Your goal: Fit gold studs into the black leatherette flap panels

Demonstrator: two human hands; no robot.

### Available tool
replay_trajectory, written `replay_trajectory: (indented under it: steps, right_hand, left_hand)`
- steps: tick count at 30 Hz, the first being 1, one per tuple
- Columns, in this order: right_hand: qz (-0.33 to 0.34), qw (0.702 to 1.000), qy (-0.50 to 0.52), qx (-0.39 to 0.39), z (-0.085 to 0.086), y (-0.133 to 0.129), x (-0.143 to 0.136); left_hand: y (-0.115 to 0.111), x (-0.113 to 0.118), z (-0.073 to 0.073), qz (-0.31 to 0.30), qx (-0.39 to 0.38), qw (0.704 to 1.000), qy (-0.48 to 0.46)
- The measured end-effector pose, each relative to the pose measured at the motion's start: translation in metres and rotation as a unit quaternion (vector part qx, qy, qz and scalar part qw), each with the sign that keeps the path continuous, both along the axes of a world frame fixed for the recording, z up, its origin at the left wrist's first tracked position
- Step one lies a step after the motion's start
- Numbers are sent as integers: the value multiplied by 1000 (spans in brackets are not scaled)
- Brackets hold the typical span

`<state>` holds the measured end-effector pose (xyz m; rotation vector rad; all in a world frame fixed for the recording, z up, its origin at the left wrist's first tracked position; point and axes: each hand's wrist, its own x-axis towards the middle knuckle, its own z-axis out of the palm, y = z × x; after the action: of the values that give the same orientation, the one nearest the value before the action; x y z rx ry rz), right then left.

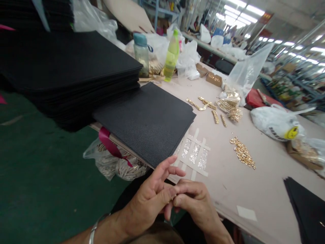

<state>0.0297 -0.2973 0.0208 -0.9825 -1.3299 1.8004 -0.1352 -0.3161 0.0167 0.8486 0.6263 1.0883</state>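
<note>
Contact near: I log left hand and right hand pinched narrow, contents I cannot tell; black sheets stacked left, gold-coloured pieces loose right, strips far.

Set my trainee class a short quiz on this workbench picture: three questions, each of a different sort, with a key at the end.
1. True or false: the left hand is touching the right hand.

2. What colour is the lid of the wider bottle?
A) Red
B) Blue
C) White

3. Fill in the blank: in the picture, the tall stack of black sheets is to the ____ of the loose pile of gold pieces.

Key: 1 true; 2 B; 3 left.
</note>
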Motion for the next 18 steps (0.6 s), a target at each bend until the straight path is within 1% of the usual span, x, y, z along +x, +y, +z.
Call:
replay_trajectory:
  steps: [2,4,6,8,9,10,12,14,16,18]
  right_hand:
    - [7,1000,15,-14,-3,2,-5]
    - [8,1000,11,3,-5,3,-11]
    - [-8,998,-18,61,-3,4,-17]
    - [-25,989,-65,134,2,5,-21]
    - [-23,983,-88,157,6,5,-22]
    - [-15,979,-108,171,11,5,-23]
    - [23,971,-151,185,19,6,-23]
    - [58,959,-188,203,25,8,-23]
    - [76,943,-212,244,24,9,-22]
    - [86,922,-226,301,17,8,-23]
  left_hand:
    - [-1,-4,-3,10,1,1000,-10]
    - [-3,-8,-6,25,-13,1000,-1]
    - [-6,-13,-9,31,-27,999,12]
    - [-7,-18,-10,22,-36,999,27]
    - [-7,-20,-9,18,-38,998,35]
    - [-6,-23,-8,15,-40,998,46]
    - [-5,-28,-4,12,-40,996,77]
    - [-4,-33,-1,15,-23,992,126]
    - [-5,-36,1,22,10,982,186]
    - [-9,-37,0,42,43,971,233]
